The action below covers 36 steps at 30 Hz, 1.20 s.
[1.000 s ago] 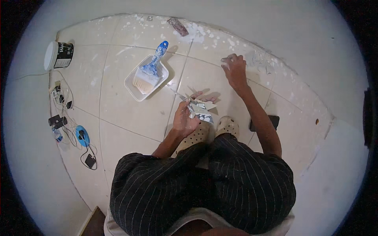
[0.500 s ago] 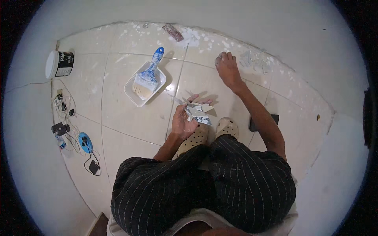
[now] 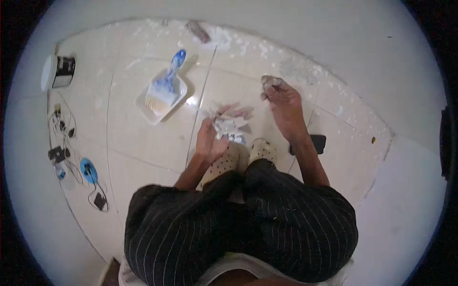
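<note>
Upturned near my feet, my left hand (image 3: pixel 210 140) cradles a loose pile of white and grey paint flakes (image 3: pixel 231 128), its fingers curled up around them and blurred. My right hand (image 3: pixel 285 102) is raised over the tiles to the right, wrist bent, with the dusty fingertips drawn together. Something pale shows at those fingertips, too smeared to make out. Beyond it, along the wall's foot, a greyish patch of scraps or dust (image 3: pixel 296 71) marks the floor. A white tray (image 3: pixel 139 102) on the left holds a wide blue-handled paintbrush (image 3: pixel 167 83), bristles down in it.
A brown scraper-like block (image 3: pixel 198 31) lies by the far wall among white splatters. At left are a black-and-white tub (image 3: pixel 62 71), tangled cables (image 3: pixel 59 126) and a blue disc (image 3: pixel 88 170). A dark phone (image 3: pixel 315 144) lies beside my right forearm, near my beige clogs (image 3: pixel 262 150).
My right hand has turned and drawn back slightly toward me, its fingers gathered. My left hand still holds the flakes. The whole view has shifted a little.
</note>
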Each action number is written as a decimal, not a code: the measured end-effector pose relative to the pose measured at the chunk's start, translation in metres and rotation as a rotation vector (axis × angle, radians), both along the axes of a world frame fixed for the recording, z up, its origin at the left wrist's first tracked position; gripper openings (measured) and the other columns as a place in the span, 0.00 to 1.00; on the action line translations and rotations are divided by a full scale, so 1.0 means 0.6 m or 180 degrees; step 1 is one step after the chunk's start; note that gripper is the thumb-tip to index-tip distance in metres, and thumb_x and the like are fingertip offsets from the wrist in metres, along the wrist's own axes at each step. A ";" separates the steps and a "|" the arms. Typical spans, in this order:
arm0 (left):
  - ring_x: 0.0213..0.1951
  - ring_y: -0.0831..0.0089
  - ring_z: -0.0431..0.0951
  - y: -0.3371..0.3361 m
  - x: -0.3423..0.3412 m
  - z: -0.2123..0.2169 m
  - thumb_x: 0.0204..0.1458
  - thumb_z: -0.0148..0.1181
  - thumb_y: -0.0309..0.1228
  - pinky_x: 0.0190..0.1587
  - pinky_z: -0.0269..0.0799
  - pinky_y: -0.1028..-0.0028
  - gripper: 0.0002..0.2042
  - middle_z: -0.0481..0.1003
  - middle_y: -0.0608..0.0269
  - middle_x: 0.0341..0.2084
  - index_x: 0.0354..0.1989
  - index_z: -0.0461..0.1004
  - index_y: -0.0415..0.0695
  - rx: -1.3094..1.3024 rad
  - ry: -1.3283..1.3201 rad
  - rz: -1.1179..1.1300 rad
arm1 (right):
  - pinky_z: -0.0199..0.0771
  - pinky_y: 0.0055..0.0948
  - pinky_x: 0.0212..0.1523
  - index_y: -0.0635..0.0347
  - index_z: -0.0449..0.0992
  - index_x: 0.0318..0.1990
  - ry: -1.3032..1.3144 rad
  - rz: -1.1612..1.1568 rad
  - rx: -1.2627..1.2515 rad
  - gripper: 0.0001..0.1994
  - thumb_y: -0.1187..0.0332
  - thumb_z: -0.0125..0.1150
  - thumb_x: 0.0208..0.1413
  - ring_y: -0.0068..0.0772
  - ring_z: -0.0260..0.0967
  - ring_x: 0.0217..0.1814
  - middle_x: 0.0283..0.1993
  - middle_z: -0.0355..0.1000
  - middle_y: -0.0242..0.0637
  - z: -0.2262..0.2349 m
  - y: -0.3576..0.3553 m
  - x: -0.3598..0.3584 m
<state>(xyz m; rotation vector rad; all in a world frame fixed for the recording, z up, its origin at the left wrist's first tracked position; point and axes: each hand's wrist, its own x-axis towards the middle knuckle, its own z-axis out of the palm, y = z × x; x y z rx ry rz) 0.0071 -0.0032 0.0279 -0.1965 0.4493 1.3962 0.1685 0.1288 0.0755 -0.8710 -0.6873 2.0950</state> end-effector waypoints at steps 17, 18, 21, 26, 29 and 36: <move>0.60 0.52 0.65 0.000 -0.004 0.005 0.62 0.41 0.41 0.62 0.62 0.58 0.24 0.64 0.38 0.58 0.61 0.58 0.37 0.0085 -0.0207 -0.0001 | 0.55 0.45 0.56 0.55 0.78 0.39 -0.3437 0.1229 0.4180 0.12 0.71 0.67 0.44 0.46 0.55 0.56 0.59 0.64 0.38 0.011 -0.107 -0.040; 0.60 0.52 0.65 -0.001 -0.004 0.003 0.62 0.41 0.41 0.62 0.62 0.58 0.24 0.64 0.38 0.58 0.61 0.58 0.37 0.0091 -0.0216 0.0004 | 0.55 0.45 0.56 0.54 0.79 0.38 -0.3413 0.1223 0.4176 0.11 0.72 0.68 0.45 0.46 0.55 0.56 0.59 0.65 0.38 0.012 -0.106 -0.038; 0.60 0.52 0.65 -0.002 -0.005 -0.006 0.62 0.40 0.41 0.62 0.62 0.57 0.24 0.63 0.38 0.58 0.62 0.58 0.38 0.0258 -0.0327 0.0037 | 0.54 0.44 0.56 0.54 0.79 0.39 -0.3365 0.1226 0.4171 0.13 0.70 0.68 0.43 0.44 0.55 0.56 0.58 0.65 0.35 0.010 -0.099 -0.032; 0.61 0.50 0.63 -0.005 -0.004 -0.017 0.62 0.39 0.43 0.61 0.63 0.51 0.25 0.62 0.37 0.59 0.63 0.57 0.38 0.0180 -0.0295 0.0005 | 0.56 0.41 0.56 0.52 0.80 0.41 -0.3367 0.1039 0.3757 0.12 0.70 0.68 0.45 0.41 0.56 0.55 0.56 0.67 0.34 0.018 -0.071 -0.005; 0.63 0.46 0.60 0.002 0.000 0.001 0.62 0.40 0.45 0.64 0.59 0.47 0.28 0.60 0.37 0.60 0.63 0.54 0.36 0.0221 0.0152 -0.0065 | 0.62 0.37 0.52 0.54 0.80 0.38 -0.3572 0.0693 0.3329 0.08 0.67 0.67 0.49 0.38 0.59 0.54 0.52 0.69 0.34 0.026 -0.045 0.004; 0.63 0.43 0.59 -0.002 -0.007 -0.003 0.62 0.39 0.45 0.62 0.60 0.46 0.28 0.58 0.35 0.61 0.64 0.53 0.37 0.0445 0.0003 -0.0048 | 0.61 0.38 0.54 0.55 0.79 0.37 -0.3450 0.0503 0.3162 0.06 0.68 0.65 0.51 0.39 0.61 0.52 0.48 0.70 0.35 -0.012 0.032 -0.005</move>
